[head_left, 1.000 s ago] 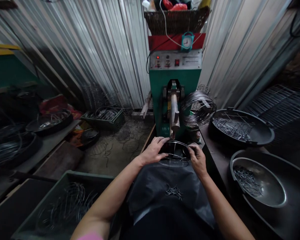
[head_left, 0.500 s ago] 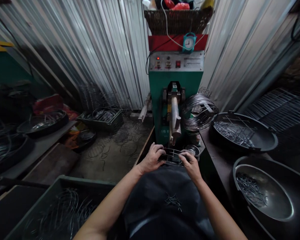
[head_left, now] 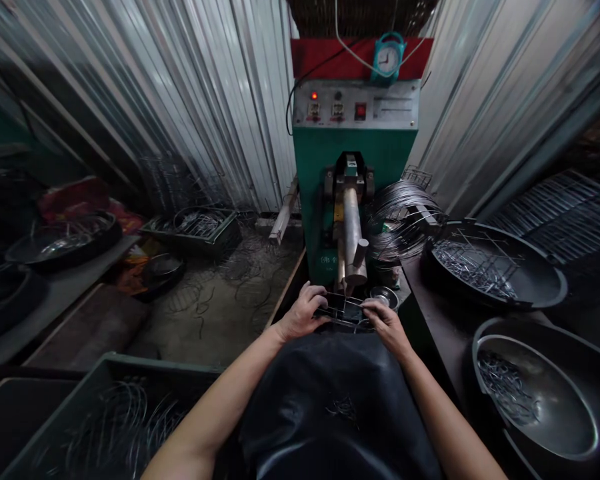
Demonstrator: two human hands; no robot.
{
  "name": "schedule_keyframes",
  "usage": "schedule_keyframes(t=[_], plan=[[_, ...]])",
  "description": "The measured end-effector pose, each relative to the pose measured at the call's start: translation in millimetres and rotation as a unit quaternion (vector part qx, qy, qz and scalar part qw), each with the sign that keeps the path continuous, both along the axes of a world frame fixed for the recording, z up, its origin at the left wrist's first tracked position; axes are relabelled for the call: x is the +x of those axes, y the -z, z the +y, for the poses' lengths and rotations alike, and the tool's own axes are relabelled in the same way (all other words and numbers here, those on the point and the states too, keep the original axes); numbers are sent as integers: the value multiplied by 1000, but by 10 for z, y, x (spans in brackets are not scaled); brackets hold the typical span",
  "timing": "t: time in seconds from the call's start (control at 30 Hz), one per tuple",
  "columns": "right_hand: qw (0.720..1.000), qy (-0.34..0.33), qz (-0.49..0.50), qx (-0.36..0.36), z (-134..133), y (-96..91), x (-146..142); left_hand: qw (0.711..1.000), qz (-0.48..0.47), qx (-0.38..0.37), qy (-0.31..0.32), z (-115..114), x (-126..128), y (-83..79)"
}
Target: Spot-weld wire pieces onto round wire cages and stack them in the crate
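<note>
Between my two hands is a small wire rack (head_left: 347,321), held right at the tip of the spot welder (head_left: 354,233). My left hand (head_left: 304,312) is closed on the rack's left end, thumb below and fingers above. At the right end, my right hand (head_left: 384,323) pinches the wire near its upper edge. The welder's upper electrode comes down close to the rack's wires; whether it touches them I cannot tell. Several short bent wire pieces (head_left: 344,408) lie on the black apron (head_left: 290,393) over my lap.
On the right stand a black pan of wire pieces (head_left: 550,287) and a steel bowl (head_left: 570,400) with short bent wires. A wire coil (head_left: 405,220) hangs beside the welder. A green crate (head_left: 115,363) of wire parts stands at lower left, another crate (head_left: 220,240) farther back.
The view has tilted down and come a little closer to the welder. The rack has come nearer the electrode tip, with both hands still on it.
</note>
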State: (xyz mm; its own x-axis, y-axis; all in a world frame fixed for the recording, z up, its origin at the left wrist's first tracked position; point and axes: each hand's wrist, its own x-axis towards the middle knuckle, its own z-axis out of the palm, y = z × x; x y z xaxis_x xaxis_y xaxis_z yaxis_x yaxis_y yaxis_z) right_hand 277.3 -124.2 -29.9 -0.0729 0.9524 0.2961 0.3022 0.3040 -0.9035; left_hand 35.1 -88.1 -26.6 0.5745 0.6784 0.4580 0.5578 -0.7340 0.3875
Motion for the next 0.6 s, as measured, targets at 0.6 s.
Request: schedule_keyframes(t=[0.6], plan=[[999, -14, -29, 6, 32, 110, 94, 999, -32, 4, 8, 39, 76, 92]])
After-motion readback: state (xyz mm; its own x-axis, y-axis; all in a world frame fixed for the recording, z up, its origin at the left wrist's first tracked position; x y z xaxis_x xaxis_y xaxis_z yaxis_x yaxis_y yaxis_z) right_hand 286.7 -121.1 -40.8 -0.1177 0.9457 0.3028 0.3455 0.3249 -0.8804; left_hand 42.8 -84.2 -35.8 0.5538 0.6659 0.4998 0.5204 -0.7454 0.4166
